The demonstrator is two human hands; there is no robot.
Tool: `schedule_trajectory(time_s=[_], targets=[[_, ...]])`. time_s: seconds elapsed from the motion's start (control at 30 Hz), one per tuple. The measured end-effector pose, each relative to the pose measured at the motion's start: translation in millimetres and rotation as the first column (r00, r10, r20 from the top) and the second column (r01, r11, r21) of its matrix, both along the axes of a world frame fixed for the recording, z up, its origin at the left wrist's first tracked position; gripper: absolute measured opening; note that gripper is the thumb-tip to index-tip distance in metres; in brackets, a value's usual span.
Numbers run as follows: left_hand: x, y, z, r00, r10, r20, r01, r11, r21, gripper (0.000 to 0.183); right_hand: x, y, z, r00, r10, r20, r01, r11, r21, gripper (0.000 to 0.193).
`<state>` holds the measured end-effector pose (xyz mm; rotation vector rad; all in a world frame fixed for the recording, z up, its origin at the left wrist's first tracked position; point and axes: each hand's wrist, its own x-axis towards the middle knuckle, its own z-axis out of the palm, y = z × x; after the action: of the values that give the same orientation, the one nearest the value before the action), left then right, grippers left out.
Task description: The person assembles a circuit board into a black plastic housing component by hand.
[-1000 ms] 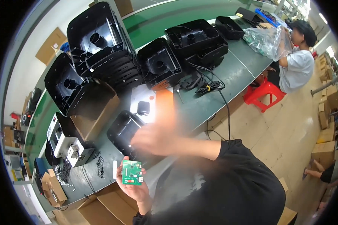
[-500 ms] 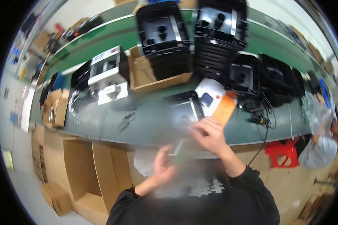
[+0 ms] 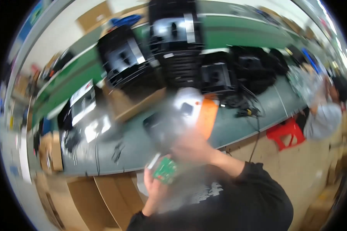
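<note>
Two hands: left low in front of the counter [image 3: 135, 156], right just beyond, near its edge.
Left hand [image 3: 153, 188]: grasping the green circuit board [image 3: 165, 170] by its left side.
Green circuit board: held up off the counter, tilted, component face to camera; white strip [image 3: 153, 161] at upper-left edge, kind unclear.
Right hand [image 3: 194, 146]: smeared by motion; grip can't be told, nor any contact with the board.
Board change: from a blur between both hands half a second ago to readable in the left; view swung too.
Board status: probably mid-handling, not seated in any housing.
Counter, near: black plastic housing [image 3: 162, 127], white sheet [image 3: 191, 95], orange sheet [image 3: 207, 115].
Counter, back: stacked black housings [image 3: 179, 69]; bundled black cable [image 3: 248, 111] farther right.
Far right: seated co-worker [image 3: 324, 123], red stool [image 3: 283, 131].
</note>
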<state>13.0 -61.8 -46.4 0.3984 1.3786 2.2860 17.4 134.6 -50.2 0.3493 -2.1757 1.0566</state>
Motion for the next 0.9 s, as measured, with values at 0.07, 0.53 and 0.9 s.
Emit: schedule_trajectory(time_s=[0.07,0.53,0.9], targets=[[-1,5,4,1.000,0.023,-0.014,-0.023,1.000,0.016,0.066,1,0,-3,1.000,-0.003,-0.017,0.003,1.000,0.001,0.011],[0,34,5,0.976,-0.055,-0.211,0.045,0.998,-0.052,0.065,14,14,-2,0.994,-0.073,-0.087,0.059,0.986,-0.155,0.011],[14,7,1,0.955,-0.108,0.276,0.012,0.944,0.329,0.056,9,-8,-6,1.000,-0.001,0.017,0.002,0.994,-0.110,0.007]])
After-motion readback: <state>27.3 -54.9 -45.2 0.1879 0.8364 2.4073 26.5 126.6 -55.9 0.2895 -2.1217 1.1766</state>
